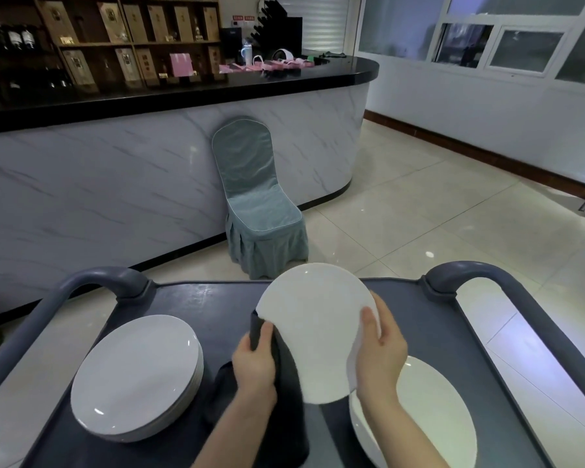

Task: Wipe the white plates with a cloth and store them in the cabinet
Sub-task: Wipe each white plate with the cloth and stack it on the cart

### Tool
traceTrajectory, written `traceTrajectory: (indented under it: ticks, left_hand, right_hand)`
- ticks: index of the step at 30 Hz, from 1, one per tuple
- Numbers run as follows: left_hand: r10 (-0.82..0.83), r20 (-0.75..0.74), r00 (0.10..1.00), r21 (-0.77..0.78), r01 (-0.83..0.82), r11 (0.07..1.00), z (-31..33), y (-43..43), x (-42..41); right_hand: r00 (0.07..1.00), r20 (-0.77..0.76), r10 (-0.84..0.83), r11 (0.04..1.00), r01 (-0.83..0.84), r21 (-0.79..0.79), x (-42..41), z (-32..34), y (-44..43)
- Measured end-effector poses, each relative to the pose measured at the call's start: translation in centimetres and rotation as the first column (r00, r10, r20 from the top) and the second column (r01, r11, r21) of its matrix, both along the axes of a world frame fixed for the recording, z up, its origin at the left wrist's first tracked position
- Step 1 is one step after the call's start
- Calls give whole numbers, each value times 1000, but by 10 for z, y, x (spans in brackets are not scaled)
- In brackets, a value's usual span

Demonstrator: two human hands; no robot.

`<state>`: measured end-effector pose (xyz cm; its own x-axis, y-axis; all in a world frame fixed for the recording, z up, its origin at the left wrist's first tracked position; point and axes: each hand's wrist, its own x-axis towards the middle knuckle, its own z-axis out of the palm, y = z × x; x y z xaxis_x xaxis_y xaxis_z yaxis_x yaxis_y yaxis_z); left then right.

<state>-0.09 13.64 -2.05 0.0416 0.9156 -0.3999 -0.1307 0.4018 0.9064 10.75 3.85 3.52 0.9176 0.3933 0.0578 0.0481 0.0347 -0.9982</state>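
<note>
In the head view, the person stood at a dark cart and held one white plate above it, tilted, with its face turned toward the camera. The right hand gripped the right rim of this plate; the thumb lay on the face and the other fingers were curled behind the edge. The left hand gripped a dark cloth at the left rim of the plate, with its thumb pressed on the cloth. The cloth touched the plate's lower left edge and hung down from the hand to the cart. How much of the cloth was behind the plate could not be told. The two hands were apart, one on each side of the plate.

On the left part of the cart lay a stack of white plates, flat. On the right part, under the right forearm, lay more white plates; how many could not be told. The cart had a rounded grey handle at each far corner.

Beyond the cart, a chair with a grey-blue cover stood against a marble-patterned counter with a black top. Behind the counter were wooden shelves with boxes and bottles. The floor was of pale glossy tiles.
</note>
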Motion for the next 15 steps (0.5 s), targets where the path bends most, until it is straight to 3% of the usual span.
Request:
traceTrajectory:
  ticks: [2,4,9,11,15]
  left_hand:
    - [70,13,998,-71,-68,995,-8,-13,3]
    - [53,30,998,-72,-51,996,-9,-13,0]
    - [-99,-103,990,195,117,974,10,13,-15]
    - [-259,-225,939,335,324,885,23,25,-19]
    - [-453,-483,750,438,654,617,43,38,-15]
  right_hand:
    - [998,-39,-50,999,49,-23,-8,-9,-1]
    - [999,-38,14,999,-16,-42,-6,-14,-4]
    - [959,73,273,953,-259,-159,38,1,-7]
    - [898,162,410,896,-363,-255,57,17,-2]
    - [603,271,750,633,-537,-557,62,34,5]
